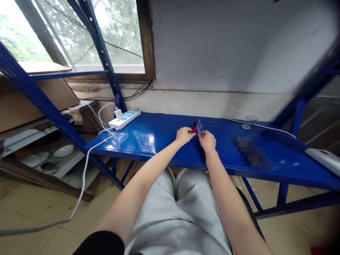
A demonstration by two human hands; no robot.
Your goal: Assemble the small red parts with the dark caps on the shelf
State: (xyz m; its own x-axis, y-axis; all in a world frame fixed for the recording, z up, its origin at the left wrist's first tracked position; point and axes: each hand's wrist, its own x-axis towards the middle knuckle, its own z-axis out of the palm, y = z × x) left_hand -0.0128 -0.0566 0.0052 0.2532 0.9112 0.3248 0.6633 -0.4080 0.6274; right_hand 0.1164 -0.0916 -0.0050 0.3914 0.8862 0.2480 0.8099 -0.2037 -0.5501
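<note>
My left hand [184, 136] is closed, its thumb and fingertips pinching a small red object with a black top [194, 128], held upright at the tabletop. Close beside it, my right hand [208, 140] has its fingers bent together at the lower end of some small clear pieces [199, 126]. Whether the right fingers grip one of these is too small to tell. Right of the clear pieces, several tiny light-coloured parts [212, 124] lie in rows on the blue table [164, 134].
A white power strip [125, 119] with a plugged-in charger is at the table's left end, its cable hanging down in front. Toward the right are a clear glass [249, 122], a blurred-out dark object [251, 152] and a white device [324, 159]. Blue posts frame both ends.
</note>
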